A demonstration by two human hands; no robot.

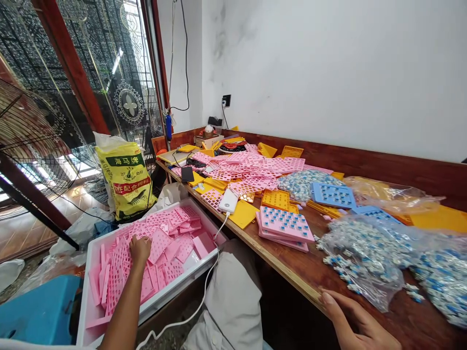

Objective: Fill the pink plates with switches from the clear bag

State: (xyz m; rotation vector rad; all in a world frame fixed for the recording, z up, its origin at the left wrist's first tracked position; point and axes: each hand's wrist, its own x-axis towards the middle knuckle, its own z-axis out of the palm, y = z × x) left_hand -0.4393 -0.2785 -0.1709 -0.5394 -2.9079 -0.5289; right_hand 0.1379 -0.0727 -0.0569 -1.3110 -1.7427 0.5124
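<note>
White plaster wall backs a long wooden worktop (pixel 292 274), and a window with a patterned grille fills the left side of the room.

Beside the worktop's front edge, lower down, sits a white bin (pixel 91 291) heaped with pink grid trays (pixel 171 243). The left hand (pixel 139 249) reaches into it and rests on the trays near the bin's left side. Its fingers are bent down and close together, and their tips are hidden among the trays, so I cannot tell whether they grip one.

The right hand (pixel 359 321) lies on the worktop's front edge near the right corner, palm down, fingers stretched and slightly apart, holding nothing. Just beyond it are clear bags of small blue-and-white parts (pixel 365 248).

A stack of pink trays with blue pieces (pixel 284 224) sits near the front edge at the middle of the worktop. Behind it lie a yellow tray (pixel 276 199) and a blue tray (pixel 332 194). A white power bank (pixel 228 200) rests at the front edge, its cable hanging down past the bin. More pink trays are spread toward the far left corner.

On the floor behind the bin stands a yellow sack (pixel 127 177), and a blue stool (pixel 40 311) is just beside the bin's left wall.
</note>
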